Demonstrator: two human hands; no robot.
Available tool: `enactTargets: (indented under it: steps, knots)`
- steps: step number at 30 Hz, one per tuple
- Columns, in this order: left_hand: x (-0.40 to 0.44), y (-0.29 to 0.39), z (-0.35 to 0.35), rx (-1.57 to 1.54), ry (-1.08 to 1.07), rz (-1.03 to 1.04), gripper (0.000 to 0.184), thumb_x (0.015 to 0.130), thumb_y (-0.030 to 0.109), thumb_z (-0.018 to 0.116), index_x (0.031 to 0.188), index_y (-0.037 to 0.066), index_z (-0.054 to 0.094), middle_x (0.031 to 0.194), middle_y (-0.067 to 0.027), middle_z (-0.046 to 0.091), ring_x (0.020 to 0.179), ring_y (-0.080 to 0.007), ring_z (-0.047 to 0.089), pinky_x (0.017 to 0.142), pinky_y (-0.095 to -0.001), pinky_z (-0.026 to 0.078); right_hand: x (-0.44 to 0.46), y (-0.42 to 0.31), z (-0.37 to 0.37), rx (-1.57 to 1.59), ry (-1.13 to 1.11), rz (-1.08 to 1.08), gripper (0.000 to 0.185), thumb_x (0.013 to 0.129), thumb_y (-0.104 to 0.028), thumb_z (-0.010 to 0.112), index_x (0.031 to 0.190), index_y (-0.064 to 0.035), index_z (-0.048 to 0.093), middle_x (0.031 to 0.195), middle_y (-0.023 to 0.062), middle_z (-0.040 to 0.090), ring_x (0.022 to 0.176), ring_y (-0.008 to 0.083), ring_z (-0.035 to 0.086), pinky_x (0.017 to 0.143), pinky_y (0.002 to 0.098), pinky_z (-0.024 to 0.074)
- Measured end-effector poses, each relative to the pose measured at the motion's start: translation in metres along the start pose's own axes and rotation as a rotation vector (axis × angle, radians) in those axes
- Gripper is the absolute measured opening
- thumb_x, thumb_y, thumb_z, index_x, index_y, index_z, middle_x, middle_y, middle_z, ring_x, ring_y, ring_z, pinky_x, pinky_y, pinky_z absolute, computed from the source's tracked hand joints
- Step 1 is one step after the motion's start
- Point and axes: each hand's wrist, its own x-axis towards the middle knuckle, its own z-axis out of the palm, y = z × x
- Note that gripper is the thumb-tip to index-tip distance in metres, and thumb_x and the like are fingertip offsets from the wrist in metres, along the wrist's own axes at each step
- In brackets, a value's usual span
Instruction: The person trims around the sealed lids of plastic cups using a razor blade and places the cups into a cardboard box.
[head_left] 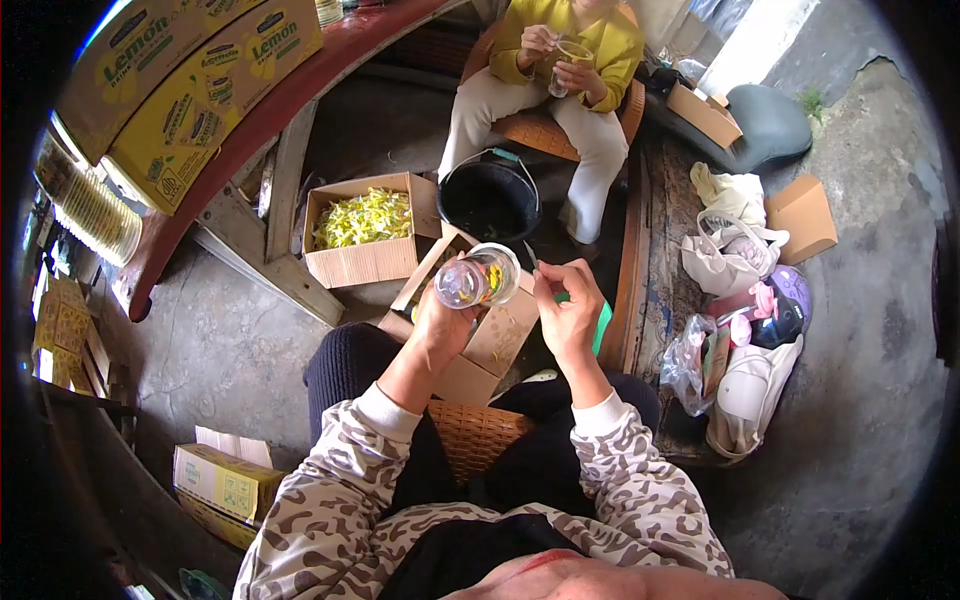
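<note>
My left hand (445, 325) is wrapped round a clear plastic cup (470, 282) with coloured print, tilted so that its base faces me. Close to the cup's rim, my right hand (568, 308) pinches a thin, pale, blade-like piece (531, 256); its exact kind is too small to make out. Below both hands, an open cardboard box (505, 335) stands between my knees, partly hidden by my left hand and the cup. Something flat and green (603, 328) shows behind my right hand.
Yellow-and-white scraps fill a cardboard box (362, 215) ahead on the left. Beside it stands a black bucket (490, 205). Opposite sits a person (545, 90) holding another clear cup (572, 55). Lemon cartons (200, 105) and stacked cups (95, 210) are left; bags (745, 385) lie right.
</note>
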Motion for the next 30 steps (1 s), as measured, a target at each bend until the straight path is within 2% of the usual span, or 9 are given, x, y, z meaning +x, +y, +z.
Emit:
enactTargets:
  steps: [3,5,8,15,24,27,30]
  knots:
    - [0.001,0.002,0.004,0.004,0.1,0.044,0.024,0.103,0.024,0.049,0.116,0.007,0.06,0.112,-0.0066,0.065,0.098,-0.019,0.063,0.087,-0.0358,0.052,-0.001,-0.001,0.0,-0.086,-0.008,-0.075,0.013,0.078,0.007,0.073,0.088,-0.0005,0.069,0.078,0.0073,0.06,0.062,0.0152,0.061,0.056,0.0269,0.0481]
    - [0.004,0.003,0.006,0.039,0.189,0.02,0.025,0.104,0.024,0.048,0.118,0.006,0.058,0.113,-0.0072,0.065,0.1,-0.0192,0.064,0.088,-0.0368,0.053,-0.001,-0.001,0.001,-0.204,-0.03,-0.171,0.017,0.073,0.005,0.075,0.082,-0.0045,0.065,0.075,0.0065,0.056,0.065,0.0235,0.059,0.056,0.0339,0.0486]
    - [0.0,0.011,0.017,0.066,0.174,0.023,0.026,0.104,0.022,0.047,0.121,0.005,0.057,0.114,-0.008,0.064,0.101,-0.0189,0.064,0.087,-0.0361,0.054,0.0,-0.005,0.003,-0.257,-0.043,-0.282,0.018,0.072,0.003,0.077,0.079,-0.0065,0.063,0.073,0.0051,0.054,0.067,0.0239,0.057,0.057,0.0359,0.0473]
    - [0.003,0.016,0.023,0.049,0.291,-0.004,0.027,0.105,0.019,0.044,0.124,0.004,0.056,0.115,-0.0083,0.065,0.1,-0.0178,0.066,0.082,-0.033,0.057,-0.001,-0.008,0.004,-0.294,-0.059,-0.32,0.017,0.073,0.002,0.077,0.077,-0.0069,0.063,0.072,0.0042,0.053,0.067,0.0222,0.056,0.057,0.0349,0.0475]
    - [0.003,0.019,0.02,0.155,0.241,0.019,0.032,0.105,0.016,0.039,0.129,0.001,0.053,0.121,-0.0123,0.064,0.108,-0.0209,0.066,0.091,-0.0362,0.057,-0.002,-0.005,0.003,-0.314,-0.109,-0.36,0.018,0.071,0.002,0.076,0.083,-0.007,0.067,0.073,0.0045,0.053,0.067,0.022,0.056,0.057,0.0348,0.0482]
    - [0.004,0.02,0.019,0.164,0.215,0.037,0.034,0.104,0.013,0.037,0.132,-0.001,0.051,0.122,-0.0135,0.063,0.109,-0.0217,0.065,0.093,-0.038,0.056,-0.003,-0.007,0.003,-0.325,-0.132,-0.347,0.018,0.07,0.004,0.076,0.078,-0.0059,0.064,0.073,0.0054,0.052,0.068,0.023,0.056,0.059,0.0358,0.0477]
    - [0.004,0.023,0.019,0.182,0.211,0.018,0.035,0.104,0.013,0.035,0.132,-0.003,0.05,0.123,-0.0149,0.063,0.11,-0.0227,0.064,0.093,-0.0392,0.056,-0.003,-0.009,0.003,-0.353,-0.142,-0.372,0.017,0.07,0.003,0.075,0.08,-0.0053,0.065,0.073,0.0057,0.051,0.069,0.0235,0.057,0.059,0.0359,0.0484]
